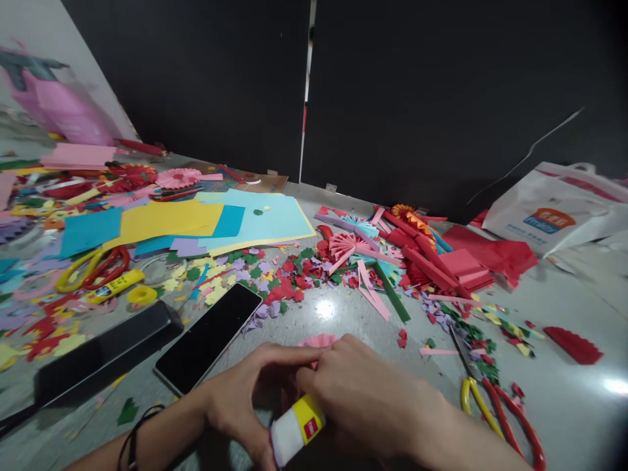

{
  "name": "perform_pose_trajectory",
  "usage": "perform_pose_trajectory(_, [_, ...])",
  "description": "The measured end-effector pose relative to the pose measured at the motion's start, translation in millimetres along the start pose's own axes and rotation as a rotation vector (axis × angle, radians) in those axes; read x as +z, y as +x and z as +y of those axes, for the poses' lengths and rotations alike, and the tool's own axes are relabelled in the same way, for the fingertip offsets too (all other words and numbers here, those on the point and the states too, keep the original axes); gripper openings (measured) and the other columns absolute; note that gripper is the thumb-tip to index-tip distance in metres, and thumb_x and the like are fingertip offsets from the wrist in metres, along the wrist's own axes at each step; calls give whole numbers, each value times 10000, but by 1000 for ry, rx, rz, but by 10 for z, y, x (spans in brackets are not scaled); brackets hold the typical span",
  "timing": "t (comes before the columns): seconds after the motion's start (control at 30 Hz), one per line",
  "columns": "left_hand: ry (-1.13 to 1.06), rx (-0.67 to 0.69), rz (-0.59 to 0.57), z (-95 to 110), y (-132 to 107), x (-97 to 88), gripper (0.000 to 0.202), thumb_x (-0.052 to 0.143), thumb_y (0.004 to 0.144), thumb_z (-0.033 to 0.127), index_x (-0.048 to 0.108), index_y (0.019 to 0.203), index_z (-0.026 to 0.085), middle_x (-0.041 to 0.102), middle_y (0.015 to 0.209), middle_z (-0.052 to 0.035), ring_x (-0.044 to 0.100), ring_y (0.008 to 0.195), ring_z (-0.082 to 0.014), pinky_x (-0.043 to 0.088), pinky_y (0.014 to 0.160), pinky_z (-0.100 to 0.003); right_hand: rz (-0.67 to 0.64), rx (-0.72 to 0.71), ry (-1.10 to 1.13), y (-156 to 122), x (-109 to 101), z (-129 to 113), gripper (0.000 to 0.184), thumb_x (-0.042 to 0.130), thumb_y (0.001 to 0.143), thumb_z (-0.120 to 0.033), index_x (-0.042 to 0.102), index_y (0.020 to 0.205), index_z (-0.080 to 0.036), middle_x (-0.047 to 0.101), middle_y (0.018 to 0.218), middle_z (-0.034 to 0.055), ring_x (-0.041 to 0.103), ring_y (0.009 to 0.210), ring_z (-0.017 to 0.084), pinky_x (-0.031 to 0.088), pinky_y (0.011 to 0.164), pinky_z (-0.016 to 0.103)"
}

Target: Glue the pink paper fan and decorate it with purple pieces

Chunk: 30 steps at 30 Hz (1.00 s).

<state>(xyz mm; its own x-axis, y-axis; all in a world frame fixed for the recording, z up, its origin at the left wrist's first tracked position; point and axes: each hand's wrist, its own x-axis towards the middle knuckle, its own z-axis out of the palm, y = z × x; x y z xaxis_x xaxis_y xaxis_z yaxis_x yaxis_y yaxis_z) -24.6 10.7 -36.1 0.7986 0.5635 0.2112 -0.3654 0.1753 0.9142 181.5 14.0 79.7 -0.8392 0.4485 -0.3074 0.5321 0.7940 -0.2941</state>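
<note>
A yellow-and-white glue stick (299, 428) slants between my hands low in the middle of the view. My right hand (367, 392) is closed round its yellow part, with the fingertips turned down out of sight. My left hand (240, 392) curves in a C from the other side. Its forefinger presses on pink pleated paper (318, 341), and its thumb comes down by the white end of the glue stick. Most of the pink paper is hidden behind my fingers. A dark cord circles my left wrist.
A phone (210, 337) and a black case (110, 353) lie left of my hands. Scissors (475, 386) lie at the right, another pair (95, 268) at the left. Coloured sheets (171, 222), paper scraps (284, 275), a pink spray bottle (61, 104) and a white bag (554, 209) stand or lie beyond.
</note>
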Motion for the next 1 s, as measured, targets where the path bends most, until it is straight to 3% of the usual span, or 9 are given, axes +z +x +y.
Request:
perform_pose_trajectory(0.17, [3, 23, -3, -44, -40, -38, 1155, 1025, 454, 254, 502, 1482, 323, 624, 1459, -97, 620, 1297, -307, 486, 1075, -374, 51, -90, -12, -24, 28, 32, 173, 662, 885, -351, 700, 856, -185, 721, 771, 15, 591, 627, 175, 228, 525, 352])
perform_pose_trajectory(0.33, [-9, -70, -26, 28, 22, -9, 1141, 1024, 448, 276, 524, 1474, 272, 686, 1381, -99, 664, 1230, -302, 509, 1056, -380, 19, -89, -9, -52, -9, 37, 175, 658, 885, -345, 704, 843, -182, 723, 744, 10, 528, 560, 143, 225, 524, 345])
perform_pose_trajectory(0.5, [-46, -200, -6, 118, 56, 42, 1108, 1025, 436, 284, 566, 1443, 232, 694, 1358, -120, 680, 1187, -332, 531, 1022, -413, -126, -64, -33, -33, -123, 19, 152, 685, 858, -283, 730, 939, -162, 749, 786, 34, 592, 599, 152, 263, 527, 326])
perform_pose_trajectory(0.67, [-144, -235, 37, 85, 23, 52, 1116, 1029, 410, 236, 579, 1431, 271, 749, 1261, -87, 688, 1171, -316, 552, 964, -362, -78, -65, 23, -43, -96, 84, 338, 715, 799, -246, 728, 1133, -195, 774, 887, 34, 646, 659, 166, 295, 525, 296])
perform_pose_trajectory(0.9, [-201, -211, 44, 48, 44, 51, 1084, 1012, 403, 127, 612, 1390, 325, 797, 1107, 0, 737, 1041, -212, 559, 813, -204, -49, -63, 43, -53, -49, 114, 368, 725, 790, -238, 727, 1155, -196, 772, 869, 35, 660, 670, 179, 321, 537, 300])
perform_pose_trajectory(1.0, [-168, -185, 59, 27, 20, 46, 1093, 1011, 392, 122, 612, 1388, 330, 784, 1161, -7, 727, 1074, -227, 565, 867, -244, -56, -54, 37, -57, -57, 102, 364, 730, 790, -236, 726, 1151, -188, 767, 882, 47, 664, 706, 188, 346, 554, 293])
